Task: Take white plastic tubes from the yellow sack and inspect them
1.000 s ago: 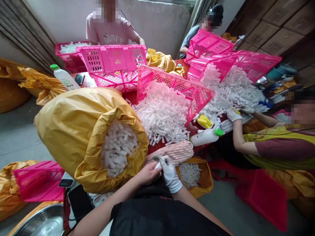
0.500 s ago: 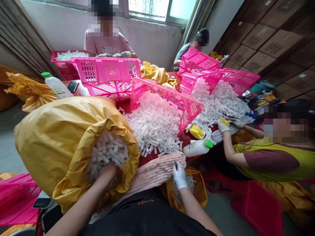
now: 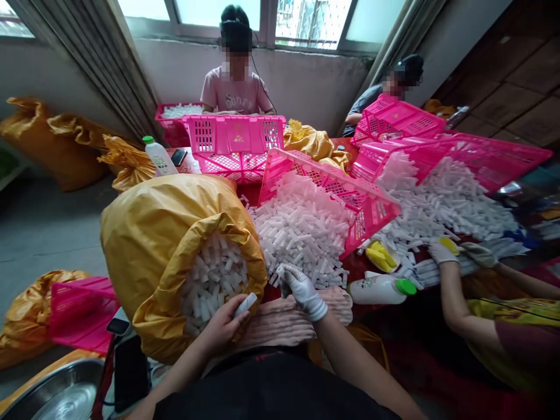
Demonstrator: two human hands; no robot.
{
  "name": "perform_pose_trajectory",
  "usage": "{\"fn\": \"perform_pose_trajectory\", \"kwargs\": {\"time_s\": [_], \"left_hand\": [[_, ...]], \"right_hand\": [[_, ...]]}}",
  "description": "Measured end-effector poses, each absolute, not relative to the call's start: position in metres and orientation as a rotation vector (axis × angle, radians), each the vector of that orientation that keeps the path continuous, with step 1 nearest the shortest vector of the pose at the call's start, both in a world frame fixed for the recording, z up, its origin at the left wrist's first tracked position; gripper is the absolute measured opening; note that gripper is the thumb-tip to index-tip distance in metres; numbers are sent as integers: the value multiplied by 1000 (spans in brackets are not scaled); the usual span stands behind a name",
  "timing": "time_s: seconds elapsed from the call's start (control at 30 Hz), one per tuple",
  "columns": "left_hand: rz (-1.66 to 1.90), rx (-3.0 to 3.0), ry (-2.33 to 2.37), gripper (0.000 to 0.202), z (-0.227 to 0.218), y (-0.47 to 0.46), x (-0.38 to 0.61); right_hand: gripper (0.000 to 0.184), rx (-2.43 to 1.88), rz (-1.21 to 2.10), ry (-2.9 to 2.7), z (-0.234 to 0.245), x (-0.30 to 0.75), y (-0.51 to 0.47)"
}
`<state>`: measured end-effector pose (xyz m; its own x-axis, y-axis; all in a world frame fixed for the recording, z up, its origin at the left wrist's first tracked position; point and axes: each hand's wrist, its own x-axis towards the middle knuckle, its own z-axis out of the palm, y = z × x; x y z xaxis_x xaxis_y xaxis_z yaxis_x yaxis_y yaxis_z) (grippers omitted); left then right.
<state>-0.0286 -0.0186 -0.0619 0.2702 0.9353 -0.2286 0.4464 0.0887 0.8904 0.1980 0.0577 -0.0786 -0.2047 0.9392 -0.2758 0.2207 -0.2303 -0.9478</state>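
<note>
My left hand point(image 3: 223, 329), bare, is shut on a short white plastic tube point(image 3: 245, 304) at the mouth of a yellow woven sack point(image 3: 144, 245). That sack is packed with similar white tubes point(image 3: 210, 283). My right hand point(image 3: 304, 291), in a white glove, touches the near edge of a large heap of white tubes point(image 3: 301, 233) on the red table. Whether its fingers hold a tube is hidden. Below both hands, pale pink tubes point(image 3: 293, 321) lie in neat rows across my lap.
A tilted pink crate point(image 3: 332, 192) leans against the heap. Further pink crates and another white heap point(image 3: 450, 201) fill the table. Gloved hands of a co-worker point(image 3: 444, 252) work at the right. Two more people sit behind. A white green-capped bottle point(image 3: 380, 290) lies nearby; a steel basin point(image 3: 65, 394) sits low left.
My left hand has come up out of the sack to its rim with a tube. My right hand has moved from over the lower bag up to the heap. The view has swung upward.
</note>
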Motion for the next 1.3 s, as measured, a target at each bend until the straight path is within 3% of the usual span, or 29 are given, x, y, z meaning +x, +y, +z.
{"fn": "perform_pose_trajectory", "kwargs": {"time_s": [0.07,0.13,0.23,0.33,0.43,0.53,0.67,0.97,1.17,1.3], "left_hand": [[592,1545,1278,36,-50,-20,-24],[571,1608,1236,35,-43,-21,-21],[507,1708,1130,36,-40,-24,-16],[491,1666,1120,39,-39,-30,-8],[556,1540,1173,40,-33,-34,-2],[687,1433,1149,37,-25,-35,1],[784,971,918,39,-27,-41,6],[597,202,121,30,-41,-55,12],[563,37,74,29,-44,-53,24],[551,177,223,36,-48,-50,32]], "right_hand": [[51,-1212,1805,-1253,-53,187,38],[43,-1223,1871,-1345,-37,182,30],[31,-1282,1652,-1716,-29,178,32],[16,-1215,1406,-1633,-30,169,32],[32,-1046,1389,-1145,-33,152,22],[29,-962,1431,-884,-36,138,6],[30,-969,1550,-803,-42,129,-14],[48,-843,1846,-579,-26,131,-36],[42,-785,1774,-427,-29,136,-36],[48,-895,1716,-709,-32,143,-41]]}}
